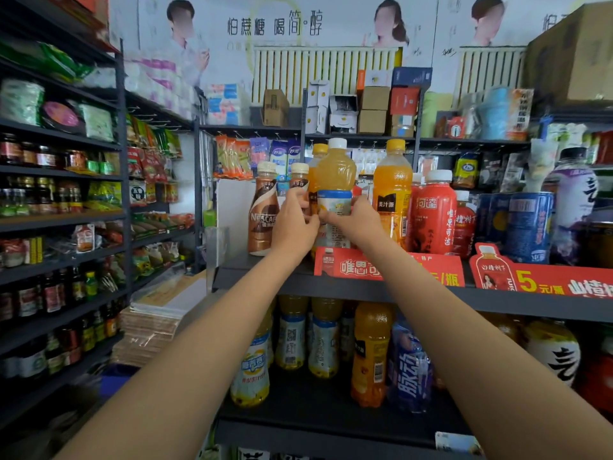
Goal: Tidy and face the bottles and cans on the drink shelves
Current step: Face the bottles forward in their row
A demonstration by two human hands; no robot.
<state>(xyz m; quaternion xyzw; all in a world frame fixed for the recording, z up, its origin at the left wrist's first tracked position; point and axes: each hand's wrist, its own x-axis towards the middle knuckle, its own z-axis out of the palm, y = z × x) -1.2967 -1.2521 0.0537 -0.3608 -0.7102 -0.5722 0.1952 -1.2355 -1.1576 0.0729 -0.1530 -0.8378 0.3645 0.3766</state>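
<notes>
- Both hands reached up to the upper drink shelf (265, 277) and met round one yellow juice bottle (335, 174) with a white cap and a pale blue-and-white label.
- The left hand (296, 224) gripped the bottle's left side, its fingers (295, 195) curled round the label.
- The right hand (356, 222) gripped the right side in the same way, fingers wrapped against the label, thumb towards the front.
- The bottle stood upright near the front of the shelf; whether its base touched the shelf could not be told, since the hands and a red price sign (388, 265) hid it.
- Just left of it stood a brown coffee bottle (263, 214) with a cream cap, and a second one showed behind the left hand.
- To the right stood an orange juice bottle (392, 190) with a yellow cap, then a red bottle (434, 214) with a white cap, touching or nearly touching each other.
- Further right sat dark blue cans (527, 224) and a tall white-and-purple bottle (575, 194).
- On the lower shelf (315, 429) stood more yellow juice bottles, another orange one and a blue bottle (411, 373), their labels turned different ways.
- Dark side shelves (63, 220) on the left carried jars and snack packets.
</notes>
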